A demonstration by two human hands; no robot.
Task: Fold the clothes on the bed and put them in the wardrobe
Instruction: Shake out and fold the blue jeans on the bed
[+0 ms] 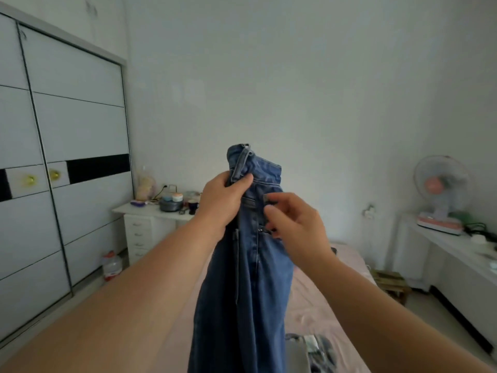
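Observation:
A pair of blue jeans (250, 278) hangs upright in mid-air over the pink bed (320, 305), waistband at the top. My left hand (222, 201) grips the waistband at its left side, thumb over the belt loop. My right hand (295, 224) is at the right of the waistband, fingers curled at the pocket edge; the fingertips touch the denim, the hold itself is blurred. More clothes (309, 351) lie bunched on the bed at the bottom. The white wardrobe (67, 157) with sliding doors stands shut on the left.
A white drawer desk (150, 227) with pots and jars stands by the far wall. A water jug (111, 266) sits on the floor beside it. At right, a white counter (457, 251) carries a pink fan (441, 189); a wooden stool (392, 281) stands beside the bed.

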